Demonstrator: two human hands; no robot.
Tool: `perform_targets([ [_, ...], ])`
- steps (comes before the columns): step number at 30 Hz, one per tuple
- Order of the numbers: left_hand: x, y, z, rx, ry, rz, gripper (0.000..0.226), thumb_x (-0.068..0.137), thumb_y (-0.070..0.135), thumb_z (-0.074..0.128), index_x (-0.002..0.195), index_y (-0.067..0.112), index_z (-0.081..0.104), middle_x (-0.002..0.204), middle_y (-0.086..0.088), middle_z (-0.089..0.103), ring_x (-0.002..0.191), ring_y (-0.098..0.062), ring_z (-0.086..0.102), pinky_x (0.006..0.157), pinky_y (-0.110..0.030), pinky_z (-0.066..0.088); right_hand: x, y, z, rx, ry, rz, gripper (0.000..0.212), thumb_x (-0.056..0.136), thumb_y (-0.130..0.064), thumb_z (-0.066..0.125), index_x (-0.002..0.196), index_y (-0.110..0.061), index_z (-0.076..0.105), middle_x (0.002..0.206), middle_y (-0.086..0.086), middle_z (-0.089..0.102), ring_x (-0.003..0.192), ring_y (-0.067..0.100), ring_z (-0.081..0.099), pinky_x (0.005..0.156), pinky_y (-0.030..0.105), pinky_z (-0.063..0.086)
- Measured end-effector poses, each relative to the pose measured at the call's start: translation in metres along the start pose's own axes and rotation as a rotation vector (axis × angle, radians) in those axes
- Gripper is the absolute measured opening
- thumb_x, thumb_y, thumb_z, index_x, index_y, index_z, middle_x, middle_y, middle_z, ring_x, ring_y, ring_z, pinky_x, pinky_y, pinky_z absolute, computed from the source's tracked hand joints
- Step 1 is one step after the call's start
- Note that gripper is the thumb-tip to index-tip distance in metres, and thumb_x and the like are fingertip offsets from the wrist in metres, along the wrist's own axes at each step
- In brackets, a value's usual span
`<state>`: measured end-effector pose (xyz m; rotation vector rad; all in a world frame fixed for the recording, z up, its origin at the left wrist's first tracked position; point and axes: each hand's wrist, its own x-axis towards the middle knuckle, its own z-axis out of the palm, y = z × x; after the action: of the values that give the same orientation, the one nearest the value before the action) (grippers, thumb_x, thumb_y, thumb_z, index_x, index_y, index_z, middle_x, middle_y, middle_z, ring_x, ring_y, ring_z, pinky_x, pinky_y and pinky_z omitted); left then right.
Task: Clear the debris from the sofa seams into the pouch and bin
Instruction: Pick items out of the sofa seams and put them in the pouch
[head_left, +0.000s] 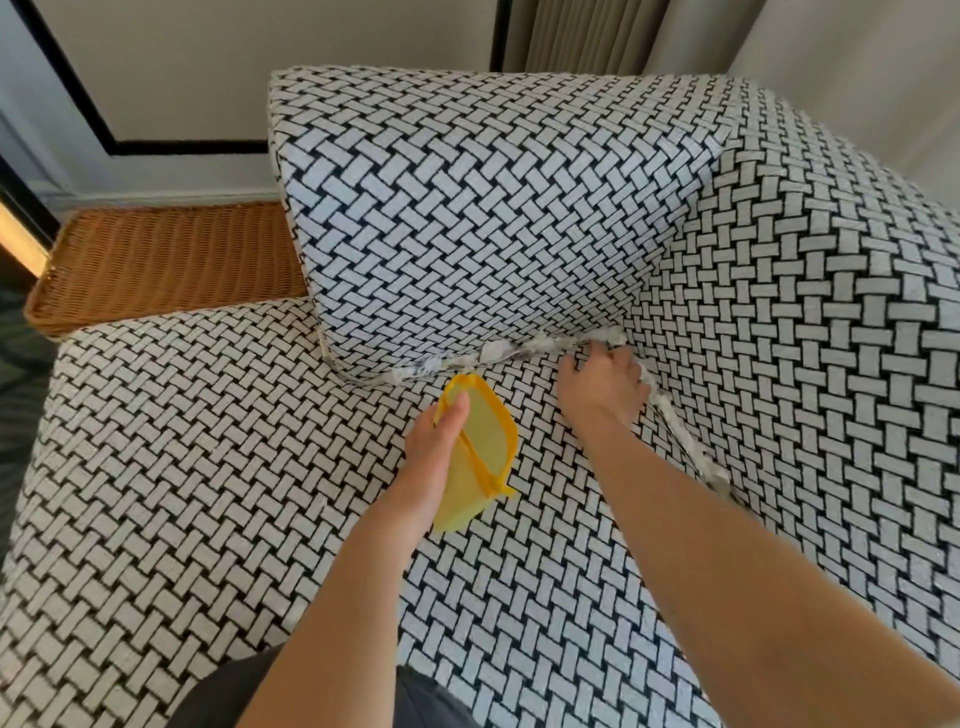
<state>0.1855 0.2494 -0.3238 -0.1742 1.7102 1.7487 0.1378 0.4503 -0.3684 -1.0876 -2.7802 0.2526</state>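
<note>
Left hand (431, 457) grips the yellow pouch (488, 441), held mouth-up over the sofa seat (208, 467). Right hand (602, 387) reaches into the corner seam among white debris (524, 349); its grip cannot be determined. The seat lies open leftward, with a wicker tray (166, 260) beyond its edge.

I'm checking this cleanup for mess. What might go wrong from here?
The right hand is at the scraps, off to the side of the pouch, so some may drop onto the seat on the way. The left hand holds the pouch by one side, so it may sag shut.
</note>
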Motion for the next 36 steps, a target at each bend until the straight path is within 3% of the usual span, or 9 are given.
perform_targets([
  [7, 0.010, -0.007, -0.003, -0.010, 0.015, 0.013, 0.106, 0.052, 0.077, 0.044, 0.143, 0.028, 0.020, 0.145, -0.011, 0.030, 0.118, -0.027, 0.041, 0.094, -0.043, 0.035, 0.026, 0.003, 0.001, 0.044, -0.089, 0.017, 0.050, 0.088, -0.052, 0.043, 0.126, -0.021, 0.051, 0.134, 0.017, 0.039, 0.126, 0.035, 0.035, 0.102, 0.048, 0.029],
  [14, 0.017, -0.010, -0.002, -0.037, 0.060, 0.038, 0.100, 0.056, 0.072, 0.039, 0.143, 0.026, 0.021, 0.143, -0.010, 0.031, 0.080, -0.007, 0.043, 0.064, -0.025, 0.037, 0.034, 0.002, 0.000, 0.020, -0.118, -0.027, 0.044, 0.088, -0.051, 0.042, 0.120, -0.025, 0.054, 0.127, 0.016, 0.045, 0.121, 0.034, 0.038, 0.101, 0.044, 0.026],
  [19, 0.017, -0.015, -0.004, -0.023, 0.018, 0.039, 0.116, 0.046, 0.087, 0.047, 0.144, 0.032, 0.017, 0.147, -0.007, 0.027, 0.109, -0.018, 0.039, 0.089, -0.037, 0.034, 0.032, 0.003, -0.001, 0.039, -0.066, -0.094, 0.035, 0.088, -0.046, 0.045, 0.111, -0.022, 0.058, 0.122, 0.015, 0.049, 0.117, 0.034, 0.041, 0.097, 0.044, 0.030],
  [22, 0.019, -0.017, -0.005, -0.028, 0.020, 0.043, 0.116, 0.046, 0.087, 0.048, 0.144, 0.035, 0.016, 0.148, -0.005, 0.026, 0.112, -0.017, 0.038, 0.091, -0.038, 0.033, 0.028, 0.005, -0.001, 0.090, 0.010, -0.160, 0.037, 0.094, -0.040, 0.041, 0.114, -0.014, 0.057, 0.116, 0.014, 0.055, 0.108, 0.032, 0.049, 0.089, 0.040, 0.039],
  [24, 0.021, -0.019, -0.004, -0.042, 0.033, 0.051, 0.110, 0.052, 0.081, 0.047, 0.145, 0.032, 0.014, 0.150, -0.006, 0.023, 0.111, -0.015, 0.036, 0.092, -0.039, 0.033, 0.023, 0.006, -0.001, 0.188, 0.046, -0.189, 0.034, 0.097, -0.034, 0.039, 0.110, -0.010, 0.058, 0.105, 0.012, 0.060, 0.092, 0.028, 0.055, 0.072, 0.034, 0.046],
  [26, 0.021, -0.017, -0.002, -0.037, 0.044, 0.072, 0.105, 0.050, 0.083, 0.049, 0.138, 0.033, 0.024, 0.146, -0.007, 0.028, 0.107, -0.014, 0.043, 0.090, -0.038, 0.036, 0.017, 0.007, -0.002, 0.246, 0.058, -0.214, 0.030, 0.098, -0.029, 0.038, 0.106, -0.011, 0.060, 0.095, 0.009, 0.064, 0.078, 0.023, 0.057, 0.059, 0.029, 0.044],
  [29, 0.018, -0.017, 0.000, 0.018, 0.053, 0.092, 0.117, 0.036, 0.089, 0.046, 0.137, 0.033, 0.029, 0.140, -0.003, 0.032, 0.105, -0.016, 0.044, 0.087, -0.037, 0.037, 0.003, 0.012, -0.005, 0.285, 0.063, -0.263, 0.028, 0.098, -0.026, 0.039, 0.104, -0.009, 0.061, 0.084, 0.007, 0.064, 0.067, 0.020, 0.057, 0.053, 0.025, 0.041],
  [32, 0.015, -0.017, 0.001, 0.038, 0.043, 0.090, 0.103, 0.050, 0.083, 0.045, 0.138, 0.034, 0.027, 0.141, -0.002, 0.031, 0.112, -0.019, 0.042, 0.089, -0.039, 0.037, -0.018, 0.014, -0.012, 0.388, 0.027, -0.220, 0.021, 0.097, -0.024, 0.043, 0.091, -0.011, 0.059, 0.066, -0.003, 0.056, 0.053, 0.010, 0.047, 0.044, 0.020, 0.030],
  [36, 0.010, -0.011, 0.004, 0.059, 0.032, 0.078, 0.094, 0.060, 0.077, 0.041, 0.140, 0.030, 0.026, 0.144, -0.005, 0.029, 0.121, -0.024, 0.039, 0.096, -0.044, 0.036, -0.056, 0.004, -0.030, 0.794, -0.177, -0.142, 0.019, 0.095, -0.020, 0.048, 0.078, -0.015, 0.056, 0.063, -0.005, 0.054, 0.049, 0.004, 0.043, 0.046, 0.016, 0.035],
])
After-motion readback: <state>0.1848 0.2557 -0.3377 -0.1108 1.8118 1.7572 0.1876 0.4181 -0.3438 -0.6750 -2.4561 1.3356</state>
